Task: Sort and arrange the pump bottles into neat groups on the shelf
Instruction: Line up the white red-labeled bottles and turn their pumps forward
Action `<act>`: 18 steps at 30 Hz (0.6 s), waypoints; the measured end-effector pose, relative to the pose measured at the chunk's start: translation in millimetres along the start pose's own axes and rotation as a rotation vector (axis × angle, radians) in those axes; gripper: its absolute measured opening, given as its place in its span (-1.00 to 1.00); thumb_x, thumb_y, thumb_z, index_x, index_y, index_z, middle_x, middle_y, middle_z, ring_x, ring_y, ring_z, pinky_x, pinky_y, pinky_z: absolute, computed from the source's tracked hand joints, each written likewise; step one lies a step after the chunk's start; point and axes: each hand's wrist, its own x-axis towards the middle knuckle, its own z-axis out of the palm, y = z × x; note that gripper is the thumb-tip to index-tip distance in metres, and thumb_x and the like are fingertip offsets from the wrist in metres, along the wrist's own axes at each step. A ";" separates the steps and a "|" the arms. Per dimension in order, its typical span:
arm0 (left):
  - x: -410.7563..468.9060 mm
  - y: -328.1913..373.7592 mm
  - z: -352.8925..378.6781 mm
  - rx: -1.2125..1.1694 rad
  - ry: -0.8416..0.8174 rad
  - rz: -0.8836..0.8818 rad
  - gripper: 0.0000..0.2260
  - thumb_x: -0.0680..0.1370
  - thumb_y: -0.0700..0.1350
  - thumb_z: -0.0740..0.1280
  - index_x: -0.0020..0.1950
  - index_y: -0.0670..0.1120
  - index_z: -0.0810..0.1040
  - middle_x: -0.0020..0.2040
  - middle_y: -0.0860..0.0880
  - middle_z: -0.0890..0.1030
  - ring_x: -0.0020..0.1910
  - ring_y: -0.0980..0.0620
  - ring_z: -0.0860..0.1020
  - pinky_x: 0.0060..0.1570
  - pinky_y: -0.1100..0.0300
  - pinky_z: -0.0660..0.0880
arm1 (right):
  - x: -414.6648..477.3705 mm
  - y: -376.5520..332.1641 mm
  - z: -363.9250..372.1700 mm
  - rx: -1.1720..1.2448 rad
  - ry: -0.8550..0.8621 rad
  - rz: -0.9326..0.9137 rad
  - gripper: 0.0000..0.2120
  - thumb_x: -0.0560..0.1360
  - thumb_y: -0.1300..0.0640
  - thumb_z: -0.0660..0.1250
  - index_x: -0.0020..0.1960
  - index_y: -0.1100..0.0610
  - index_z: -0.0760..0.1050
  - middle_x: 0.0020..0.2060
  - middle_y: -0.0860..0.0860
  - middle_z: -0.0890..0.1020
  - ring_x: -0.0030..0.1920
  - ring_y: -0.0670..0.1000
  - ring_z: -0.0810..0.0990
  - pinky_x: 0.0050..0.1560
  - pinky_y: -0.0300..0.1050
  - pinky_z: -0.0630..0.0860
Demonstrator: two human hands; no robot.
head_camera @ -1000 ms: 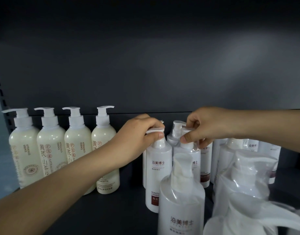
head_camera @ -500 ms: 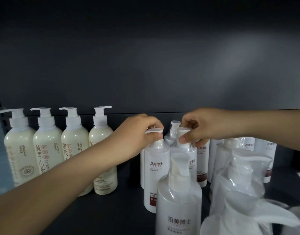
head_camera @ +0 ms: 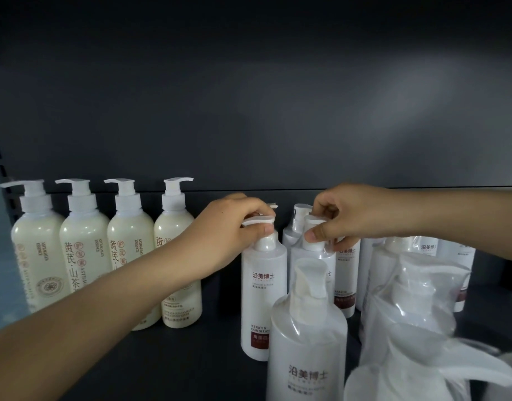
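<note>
Several cream pump bottles stand in a row at the left of the dark shelf. To their right stands a cluster of white pump bottles, some in clear plastic wrap. My left hand grips the pump head of a white keratin conditioner bottle. My right hand pinches the pump head of the wrapped white bottle just to its right. Both bottles stand upright on the shelf.
A large wrapped white bottle stands closest to me, with more wrapped bottles at the right front. Other white bottles line the back right. The dark back panel rises behind everything.
Both hands keep their hold on the two pump heads. The view has shifted slightly, and the bottles and hands sit about where they were.
</note>
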 end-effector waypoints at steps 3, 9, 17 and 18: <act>-2.8 -3.6 0.1 -0.032 0.005 -0.003 -0.84 0.52 -0.07 0.33 0.08 0.06 0.57 -0.08 0.15 0.50 -0.22 0.26 0.50 -0.20 0.51 0.38 | -0.5 -2.4 0.1 -0.057 -0.002 -0.012 -0.64 0.39 0.02 0.47 -0.02 0.25 0.46 -0.28 0.08 0.66 -0.19 0.06 0.72 -0.07 -0.12 0.61; -1.9 -2.6 5.8 -0.065 0.056 0.024 -0.83 0.52 -0.13 0.34 0.10 -0.01 0.59 -0.12 0.20 0.47 -0.22 0.36 0.48 -0.14 0.50 0.38 | -1.5 -3.1 -1.5 -0.071 -0.001 0.007 -0.68 0.37 0.01 0.49 -0.11 0.21 0.45 -0.31 0.08 0.64 -0.23 0.06 0.71 -0.16 -0.19 0.60; 0.1 -0.3 8.7 0.006 0.064 0.064 -0.79 0.53 -0.13 0.32 0.15 -0.05 0.58 -0.06 0.19 0.45 -0.14 0.35 0.44 -0.11 0.60 0.30 | 3.6 3.1 -3.7 -0.103 0.000 -0.040 -0.73 0.37 0.00 0.48 -0.21 0.10 0.41 -0.57 -0.16 0.55 -0.37 -0.06 0.68 -0.38 -0.38 0.49; 0.2 -0.2 8.8 0.013 0.065 0.064 -0.79 0.54 -0.13 0.31 0.16 -0.04 0.57 -0.03 0.17 0.45 -0.13 0.33 0.43 -0.11 0.62 0.29 | 3.7 3.4 -3.9 -0.104 0.000 -0.043 -0.73 0.37 0.00 0.48 -0.21 0.09 0.41 -0.58 -0.15 0.55 -0.37 -0.06 0.68 -0.39 -0.39 0.48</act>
